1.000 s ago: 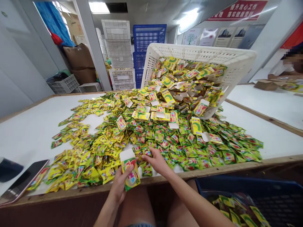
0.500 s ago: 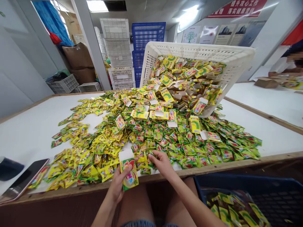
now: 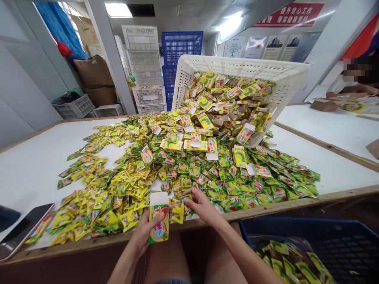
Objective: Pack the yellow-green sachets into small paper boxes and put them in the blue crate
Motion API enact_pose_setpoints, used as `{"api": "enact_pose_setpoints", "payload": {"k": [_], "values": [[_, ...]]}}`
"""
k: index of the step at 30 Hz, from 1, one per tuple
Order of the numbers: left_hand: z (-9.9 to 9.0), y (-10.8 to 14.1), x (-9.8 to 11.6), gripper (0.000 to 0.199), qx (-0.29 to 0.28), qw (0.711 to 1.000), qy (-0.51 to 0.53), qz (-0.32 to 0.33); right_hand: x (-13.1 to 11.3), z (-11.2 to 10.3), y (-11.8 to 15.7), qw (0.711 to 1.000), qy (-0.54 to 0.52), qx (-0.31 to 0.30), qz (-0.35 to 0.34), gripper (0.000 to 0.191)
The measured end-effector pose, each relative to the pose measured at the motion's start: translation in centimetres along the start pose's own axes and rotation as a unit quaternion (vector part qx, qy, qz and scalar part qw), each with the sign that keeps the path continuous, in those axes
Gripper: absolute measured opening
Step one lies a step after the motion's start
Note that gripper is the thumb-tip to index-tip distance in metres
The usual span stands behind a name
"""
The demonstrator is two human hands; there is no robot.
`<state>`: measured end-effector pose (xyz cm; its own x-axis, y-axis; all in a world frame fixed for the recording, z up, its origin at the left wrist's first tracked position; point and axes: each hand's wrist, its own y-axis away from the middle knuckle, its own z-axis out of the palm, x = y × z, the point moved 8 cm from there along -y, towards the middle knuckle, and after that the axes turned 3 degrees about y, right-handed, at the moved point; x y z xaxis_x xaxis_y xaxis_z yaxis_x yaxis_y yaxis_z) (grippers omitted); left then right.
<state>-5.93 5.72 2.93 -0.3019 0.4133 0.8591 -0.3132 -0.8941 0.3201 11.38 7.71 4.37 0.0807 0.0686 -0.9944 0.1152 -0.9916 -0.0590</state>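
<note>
My left hand is closed around a small printed carton, held upright with its white top flap raised. At the table's front edge, my right hand has thumb and fingers pinched together at the corner of a yellow sachet. That sachet hangs just right of the carton. Around both hands spreads a heap of small sachets, yellow sachets mostly to the left and green sachets to the right. Several flattened-looking cartons with open flaps lie on the heap.
A tilted white basket spills cartons onto the white table. At the left front lie a phone and a dark object. Below the edge, right, stands a blue crate holding cartons. Another person sits far right.
The yellow sachet and my right fingers have come nearer the carton. The carton has turned more upright in my left hand. The whole view has shifted slightly.
</note>
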Motion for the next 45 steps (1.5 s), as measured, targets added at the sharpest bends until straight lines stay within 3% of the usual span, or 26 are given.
{"api": "enact_pose_setpoints", "payload": {"k": [5, 9, 16, 20, 24, 29, 31, 36, 40, 45], "values": [[0.6, 0.1, 0.5, 0.043, -0.054, 0.994, -0.093, -0.003, -0.2, 0.9, -0.2, 0.996, -0.049, -0.066, 0.031, 0.036], [0.7, -0.2, 0.7, 0.039, -0.032, 0.989, -0.143, 0.024, -1.0, 1.5, -0.4, 0.996, 0.003, -0.091, 0.021, 0.037], [0.5, -0.4, 0.5, 0.045, 0.014, 0.993, -0.111, 0.048, -1.4, 1.4, 0.2, 0.995, 0.024, -0.098, 0.009, 0.033], [0.8, -0.6, 0.1, 0.043, -0.006, 0.995, -0.089, 0.050, -1.4, 1.6, 0.7, 0.993, 0.060, -0.105, 0.000, 0.050], [0.7, -0.8, -0.4, 0.041, -0.019, 0.995, -0.078, 0.052, -1.7, 1.8, 0.6, 0.987, 0.128, -0.096, -0.014, 0.037], [0.5, -0.9, -0.6, 0.045, -0.001, 0.998, -0.042, 0.055, -2.2, 2.0, 0.6, 0.989, 0.102, -0.100, -0.037, 0.033], [0.8, -0.7, -0.6, 0.046, 0.019, 0.998, -0.004, 0.063, -1.8, 1.6, 0.4, 0.993, 0.095, -0.066, -0.034, 0.035], [1.9, -0.3, -1.9, 0.046, 0.093, 0.980, 0.160, 0.076, -0.7, 0.3, 0.3, 0.994, 0.046, 0.093, -0.036, 0.039], [2.4, -0.5, -3.3, 0.042, 0.101, 0.968, 0.220, 0.066, -0.5, 1.1, 0.6, 0.992, -0.002, 0.118, -0.041, 0.037], [1.6, -0.9, -3.9, 0.045, 0.121, 0.972, 0.192, 0.054, -0.1, 1.1, 0.8, 0.990, 0.015, 0.136, -0.018, 0.034]]}}
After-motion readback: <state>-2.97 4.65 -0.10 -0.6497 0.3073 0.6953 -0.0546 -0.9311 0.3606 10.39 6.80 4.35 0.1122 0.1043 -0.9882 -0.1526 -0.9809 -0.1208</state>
